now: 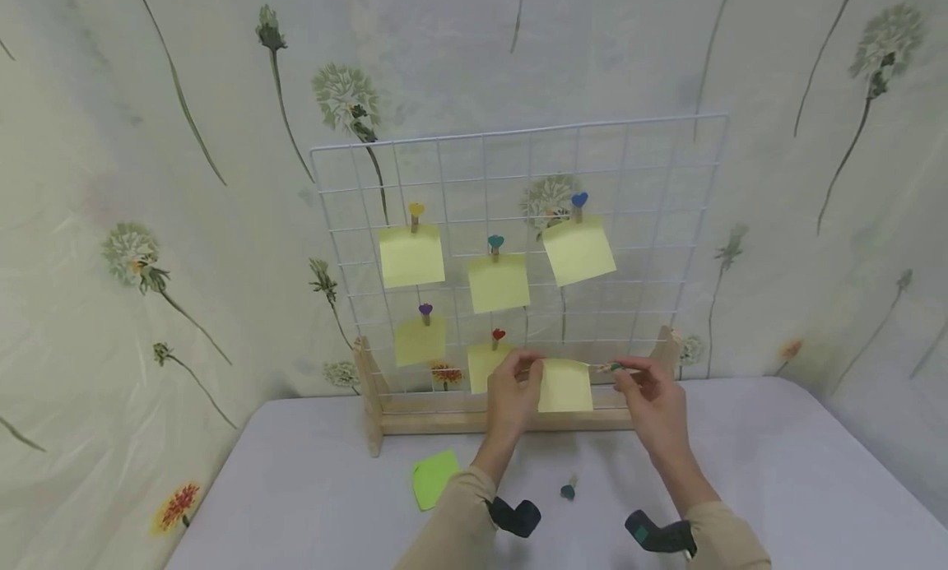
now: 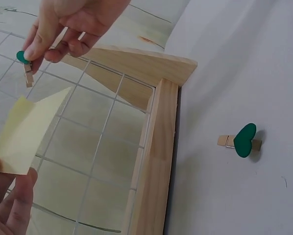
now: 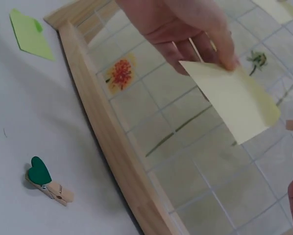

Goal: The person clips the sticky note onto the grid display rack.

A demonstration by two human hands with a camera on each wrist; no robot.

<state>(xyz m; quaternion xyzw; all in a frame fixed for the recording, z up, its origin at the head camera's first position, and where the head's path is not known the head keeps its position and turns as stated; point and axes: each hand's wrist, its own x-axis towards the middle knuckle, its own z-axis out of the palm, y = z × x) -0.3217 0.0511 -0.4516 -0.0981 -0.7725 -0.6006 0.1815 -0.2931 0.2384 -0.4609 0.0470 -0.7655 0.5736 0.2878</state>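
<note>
My left hand pinches a pale yellow sticky note by its left edge, thumb in front, before the lower part of a white wire grid. To the right of the note, my right hand holds a small wooden clothespin with a green heart between thumb and fingers. In the left wrist view the clothespin's wooden end points toward the note's upper corner, a little apart from it. A second green-heart clothespin lies on the table in front of the grid.
Several yellow notes hang on the grid from heart clothespins, including a red-heart one left of my hands. A wooden stand holds the grid upright. A bright green sticky note pad lies on the white table. Flowered sheeting hangs behind.
</note>
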